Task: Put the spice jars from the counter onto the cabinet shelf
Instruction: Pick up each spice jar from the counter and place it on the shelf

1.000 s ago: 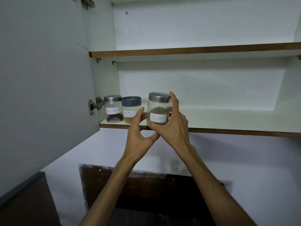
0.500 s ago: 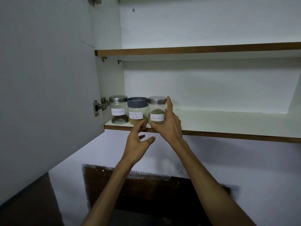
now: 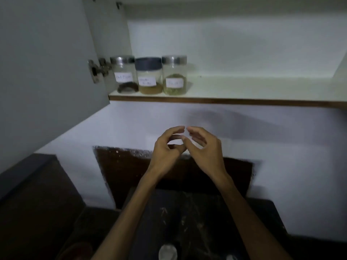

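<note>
Jars stand touching at the shelf's [image 3: 244, 91] left end: black-speck jar [image 3: 124, 75], powder jar [image 3: 149, 76], fennel-like jar [image 3: 174, 75], leaving room rightward. Left hand [image 3: 166, 149] and right hand [image 3: 203, 147] hang below, loosely curled, empty.

Left hand [image 3: 165, 151] and right hand [image 3: 203, 147] raised together, fingers loosely curled, seemingly empty.

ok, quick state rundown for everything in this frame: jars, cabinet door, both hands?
Left jar: upright on the shelf, silver lid on, dark contents at the bottom.
Middle jar: upright, dark lid on, tan powder at the bottom.
Right jar: upright, silver lid on, greenish contents.
Cabinet door: open.
Left hand: below the shelf, fingers loosely curled, holding nothing.
Right hand: same, holding nothing.
</note>
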